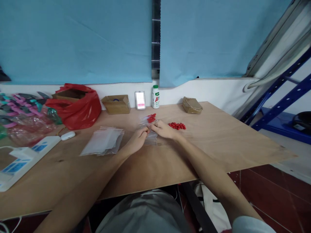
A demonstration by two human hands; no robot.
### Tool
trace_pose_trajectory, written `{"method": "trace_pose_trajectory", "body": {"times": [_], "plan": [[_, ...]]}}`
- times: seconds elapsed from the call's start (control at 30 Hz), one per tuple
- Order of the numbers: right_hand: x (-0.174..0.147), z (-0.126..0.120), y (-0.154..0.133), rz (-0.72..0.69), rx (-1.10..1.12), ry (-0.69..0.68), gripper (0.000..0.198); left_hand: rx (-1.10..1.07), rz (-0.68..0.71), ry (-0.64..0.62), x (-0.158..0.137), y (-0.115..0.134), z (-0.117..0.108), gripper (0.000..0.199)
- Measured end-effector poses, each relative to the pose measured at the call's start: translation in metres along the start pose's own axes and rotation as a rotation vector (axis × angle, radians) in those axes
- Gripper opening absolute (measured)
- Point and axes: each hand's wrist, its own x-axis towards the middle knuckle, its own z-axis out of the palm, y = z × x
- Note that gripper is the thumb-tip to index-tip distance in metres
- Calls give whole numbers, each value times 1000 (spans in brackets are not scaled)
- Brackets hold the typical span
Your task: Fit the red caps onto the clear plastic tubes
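Observation:
My left hand and my right hand meet near the middle of the wooden table, fingertips pinched close together. Whatever they hold between them is too small to make out. Beneath and just in front of the hands lies a row of thin clear tubes, partly covered by my fingers. Behind them rest several thin clear pieces with red ends. To the right of my right hand is a cluster of small red round pieces.
Clear plastic bags lie left of my hands. Further left are a white power strip and a red bag. Along the wall stand an open cardboard box, a phone and a white bottle. A brown packet sits back right.

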Motion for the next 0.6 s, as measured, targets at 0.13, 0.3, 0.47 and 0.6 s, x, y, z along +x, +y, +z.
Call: {"method": "trace_pose_trajectory", "body": {"times": [0.13,0.3,0.47,0.6], "plan": [[0,1,4,24,77,14,58,-103,-25,-30,0,-1,1,13],[-5,-7,11,152,217,135,59,-256,-37,-161,-3,5,0,25],[-9,-13,9,143,468,93,59,-202,6,-228,-6,16,-8,41],[-7,-10,4,126,725,64,59,-136,69,-221,-9,29,-13,43]]}}
